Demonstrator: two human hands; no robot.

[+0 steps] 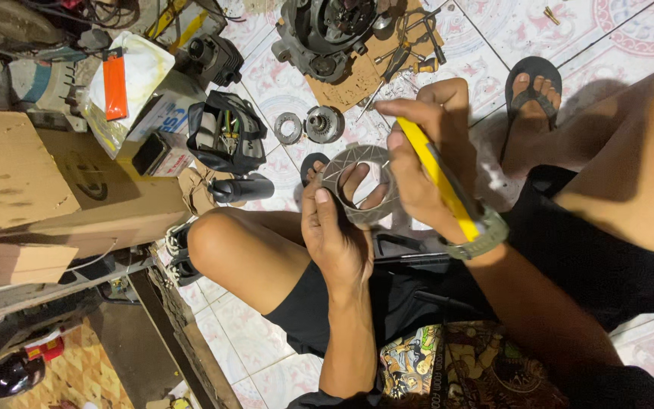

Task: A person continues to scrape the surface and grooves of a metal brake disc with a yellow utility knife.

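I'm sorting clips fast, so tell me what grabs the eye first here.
At centre, the left hand holds up a grey toothed ring plate while the right hand grips a yellow-handled tool against it. Beyond them, a dismantled engine sits on cardboard on the patterned tile floor.

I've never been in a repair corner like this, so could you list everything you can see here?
Ring-shaped disc: one, grey, held in the left hand.
Yellow-handled tool: one, in the right hand, tip at the disc.
Engine casing: one, dark grey, on cardboard at the top.
Round metal parts: two, grey, on the floor tiles.
Tool bag: one, black, open, left of those parts.
Cardboard box: one, brown, far left.
Sandal: one, black, on a foot, upper right.
Left hand: grip closed on the disc.
Right hand: grip closed on the tool.
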